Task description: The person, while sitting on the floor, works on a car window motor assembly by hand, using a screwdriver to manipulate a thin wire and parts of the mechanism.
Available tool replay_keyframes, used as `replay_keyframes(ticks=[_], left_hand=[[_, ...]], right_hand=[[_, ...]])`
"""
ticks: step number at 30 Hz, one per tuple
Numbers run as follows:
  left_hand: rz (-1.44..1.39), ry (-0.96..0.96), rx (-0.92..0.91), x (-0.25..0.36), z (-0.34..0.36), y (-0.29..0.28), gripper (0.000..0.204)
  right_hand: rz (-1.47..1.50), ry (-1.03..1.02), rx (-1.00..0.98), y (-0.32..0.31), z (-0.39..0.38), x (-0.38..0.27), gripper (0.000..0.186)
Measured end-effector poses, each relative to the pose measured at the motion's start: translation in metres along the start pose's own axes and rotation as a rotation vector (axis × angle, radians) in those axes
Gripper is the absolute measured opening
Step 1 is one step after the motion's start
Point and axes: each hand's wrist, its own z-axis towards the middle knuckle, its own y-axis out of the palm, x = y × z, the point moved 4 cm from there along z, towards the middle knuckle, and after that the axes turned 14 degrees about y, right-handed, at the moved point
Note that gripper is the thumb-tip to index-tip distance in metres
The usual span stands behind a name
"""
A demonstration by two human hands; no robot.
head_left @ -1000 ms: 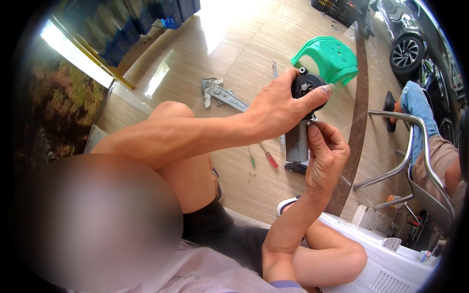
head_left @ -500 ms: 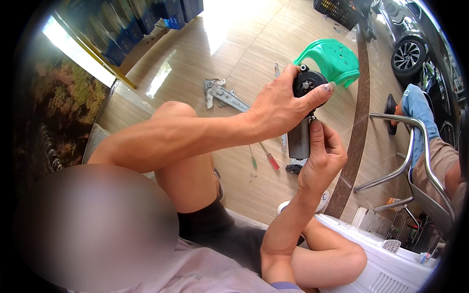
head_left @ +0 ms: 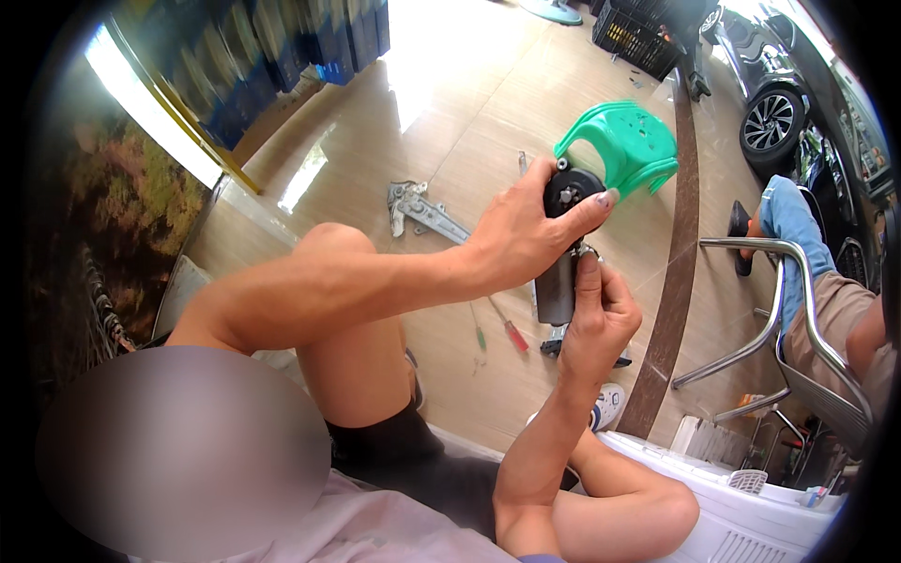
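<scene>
Fingers of the right hand [head_left: 601,319] wrap the grey lower body of a small motor [head_left: 560,253] at the centre right of the frame, thumb lying up along it. Just above, the left hand [head_left: 521,235] grips the motor's round black head, fingertip pressed over its edge. Below and behind lie two screwdrivers [head_left: 497,328] on the tan floor [head_left: 450,113]. Farther up sit a metal bracket [head_left: 418,208] and a green stool [head_left: 624,145].
</scene>
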Motion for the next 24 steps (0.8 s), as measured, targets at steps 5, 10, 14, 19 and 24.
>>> replay_keyframes(ticks=[5, 10, 14, 19, 24], left_hand=[[0.027, 0.056, 0.029, -0.006, 0.001, 0.002, 0.061], [0.028, 0.044, 0.028, -0.007, 0.0, 0.005, 0.061], [0.015, 0.018, 0.006, 0.0, -0.001, 0.005, 0.058], [0.019, 0.022, 0.006, -0.001, -0.002, 0.007, 0.052], [0.042, 0.054, 0.05, -0.004, -0.005, 0.005, 0.051]], right_hand=[[0.03, 0.039, -0.041, 0.0, 0.004, 0.007, 0.026], [0.006, 0.053, -0.052, -0.003, 0.005, 0.009, 0.025], [0.059, 0.079, -0.049, 0.0, 0.002, 0.006, 0.024], [0.031, 0.066, -0.028, -0.001, 0.0, 0.002, 0.026], [-0.005, 0.123, -0.059, 0.001, 0.0, 0.004, 0.03]])
